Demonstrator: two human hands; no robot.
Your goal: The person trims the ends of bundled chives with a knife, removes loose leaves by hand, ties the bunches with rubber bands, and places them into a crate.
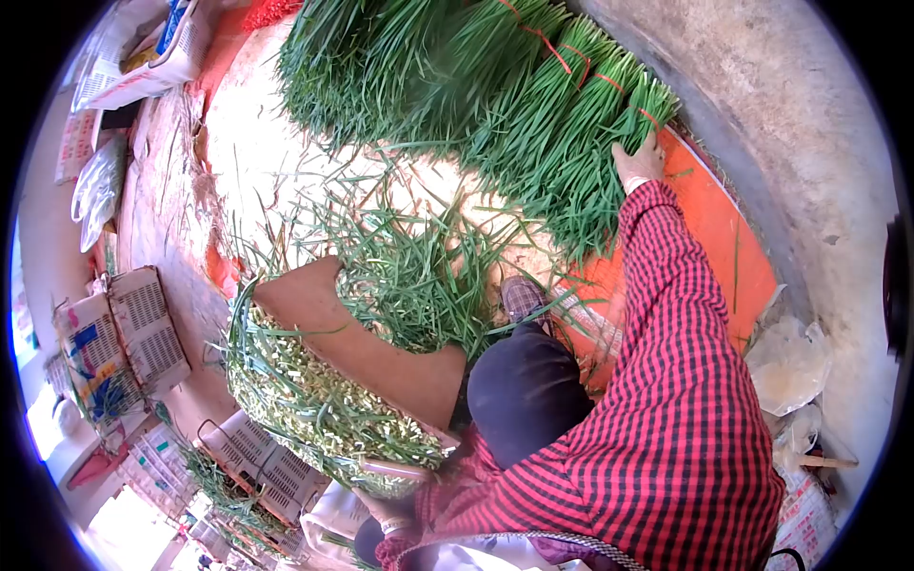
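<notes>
My right hand (638,162) reaches out at the upper right, its fingers curled against the end bundle of garlic chives (609,171), near a red tie. More tied bundles of green chives (400,76) lie side by side along the back. Low in the view, my left hand (386,509) is beside the near edge of a heap of short cut stems (314,390); its fingers are partly hidden and blurred. A pale, flat strip (395,468) lies just above it. Between the heap and loose chive leaves (419,257) stands a curved brown board (362,347).
My dark-clad knee (524,381) and checked shoe (524,297) are in the middle. An orange sheet (714,238) lies under the bundles, beside a concrete wall (781,105). Plastic crates (143,324) stand at the left, and a clear plastic bag (788,366) lies at the right.
</notes>
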